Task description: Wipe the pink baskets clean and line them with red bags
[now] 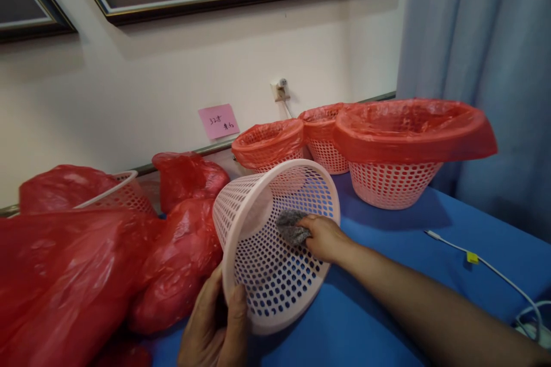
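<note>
A pale pink perforated plastic wastebasket lies tipped on the blue table, its round mouth facing me. My left hand grips its rim at the lower left, thumb over the edge and the other fingers outside, partly hidden. Inside the basket, my right hand is closed on a crumpled grey cloth, which appears to be against the perforated inner wall. Several full-looking red plastic bags are heaped just left of the basket.
Behind stand three wastebaskets lined with red bags, the nearest lined wastebasket at right. Another basket sits among the bags at left. A white cable crosses the blue table. A pink note and a socket are on the wall.
</note>
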The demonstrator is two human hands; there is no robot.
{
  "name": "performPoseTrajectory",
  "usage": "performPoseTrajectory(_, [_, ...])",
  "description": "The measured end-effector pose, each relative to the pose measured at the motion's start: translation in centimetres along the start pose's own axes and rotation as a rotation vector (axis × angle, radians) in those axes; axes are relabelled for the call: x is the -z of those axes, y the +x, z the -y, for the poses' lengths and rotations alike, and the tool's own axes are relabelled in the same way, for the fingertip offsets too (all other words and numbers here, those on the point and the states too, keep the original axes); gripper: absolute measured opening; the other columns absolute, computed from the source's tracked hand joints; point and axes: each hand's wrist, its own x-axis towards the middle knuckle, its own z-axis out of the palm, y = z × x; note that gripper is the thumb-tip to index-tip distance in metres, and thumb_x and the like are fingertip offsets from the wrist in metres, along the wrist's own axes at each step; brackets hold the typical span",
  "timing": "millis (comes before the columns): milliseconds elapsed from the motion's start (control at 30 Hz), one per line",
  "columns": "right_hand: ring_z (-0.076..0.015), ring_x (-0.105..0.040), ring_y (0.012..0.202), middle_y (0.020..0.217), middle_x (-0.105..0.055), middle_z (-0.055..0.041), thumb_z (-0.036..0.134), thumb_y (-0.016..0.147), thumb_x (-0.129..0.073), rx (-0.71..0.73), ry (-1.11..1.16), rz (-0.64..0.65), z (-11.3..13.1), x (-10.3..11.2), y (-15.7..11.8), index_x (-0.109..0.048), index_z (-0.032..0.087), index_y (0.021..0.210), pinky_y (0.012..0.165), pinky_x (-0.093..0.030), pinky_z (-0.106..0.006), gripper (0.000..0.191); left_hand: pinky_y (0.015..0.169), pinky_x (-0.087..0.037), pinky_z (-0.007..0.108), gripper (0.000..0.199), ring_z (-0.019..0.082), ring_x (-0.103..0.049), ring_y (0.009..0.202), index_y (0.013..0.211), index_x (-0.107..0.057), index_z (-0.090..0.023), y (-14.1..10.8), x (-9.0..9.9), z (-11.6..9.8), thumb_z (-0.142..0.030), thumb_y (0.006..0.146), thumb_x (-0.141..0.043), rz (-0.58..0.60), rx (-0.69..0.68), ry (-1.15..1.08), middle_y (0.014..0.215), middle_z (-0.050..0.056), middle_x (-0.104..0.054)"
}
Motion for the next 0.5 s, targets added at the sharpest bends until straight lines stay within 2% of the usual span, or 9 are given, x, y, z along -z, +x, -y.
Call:
performPoseTrajectory(100, [-0.0231,-0.078,0.088,0.098,-0.083,-0.0041,0.013,0.073,-0.058,-0.149,0.364,-0.19,0.3,-0.5,0.7,-0.078,0.021,0.105,0.082,-0.063,-0.035,0.039,0.107,-0.061,0.039,0.039,0.026,-0.079,0.11,0.134,-0.076,-0.028,0.2,0.1,0.6,-0.038,0.097,-0.073,0.0,0.002,0.033,0.13,0.003,-0.08])
performPoseTrajectory(200, [-0.0231,-0.078,0.082,0.097,-0.082,-0.0063,0.028,0.082,-0.054,-0.266,0.652,-0.394,1.1,1.1,2.9,-0.07,0.018,0.114,0.075,-0.064,-0.036,0.037,0.107,-0.059,0.03,0.037,0.021,-0.079,0.112,0.135,-0.075,-0.032,0.8,-0.2,0.3,-0.034,0.098,-0.072,0.008,-0.06,0.038,0.13,-0.001,-0.081])
performPoseTrajectory(300, [-0.0223,-0.077,0.08,0.095,-0.081,-0.0055,0.034,0.081,-0.058,-0.327,0.962,-0.502,3.9,2.5,4.8,-0.066,0.019,0.114,0.075,-0.064,-0.036,0.038,0.103,-0.059,0.021,0.039,0.016,-0.08,0.109,0.137,-0.074,-0.036,1.0,-0.6,-0.4,-0.03,0.098,-0.072,0.016,-0.117,0.008,0.129,-0.004,-0.081])
performPoseTrajectory(400, [-0.0196,-0.073,0.072,0.084,-0.077,-0.0002,0.032,0.074,-0.07,-0.313,1.32,-0.432,7.9,1.2,5.0,-0.068,0.02,0.102,0.072,-0.062,-0.033,0.031,0.108,-0.056,0.022,0.04,0.016,-0.078,0.116,0.139,-0.072,-0.038,0.7,-0.7,-0.7,-0.032,0.1,-0.07,0.028,-0.067,-0.006,0.134,-0.005,-0.079])
performPoseTrajectory(433, [-0.0184,-0.072,0.073,0.084,-0.077,0.0011,0.03,0.075,-0.07,-0.26,1.302,-0.375,9.1,0.2,4.7,-0.069,0.021,0.101,0.073,-0.061,-0.031,0.027,0.109,-0.056,0.024,0.04,0.017,-0.077,0.118,0.139,-0.072,-0.037,0.5,-0.7,-0.6,-0.034,0.1,-0.07,0.032,-0.044,-0.003,0.136,-0.004,-0.078])
performPoseTrajectory(500, [-0.0193,-0.073,0.084,0.092,-0.079,0.0004,0.021,0.077,-0.065,-0.101,1.088,-0.201,10.6,-2.3,3.8,-0.072,0.021,0.101,0.081,-0.062,-0.032,0.025,0.11,-0.056,0.028,0.04,0.02,-0.076,0.122,0.139,-0.073,-0.035,0.3,-0.4,-0.2,-0.037,0.099,-0.072,0.031,-0.003,0.0,0.138,-0.001,-0.077])
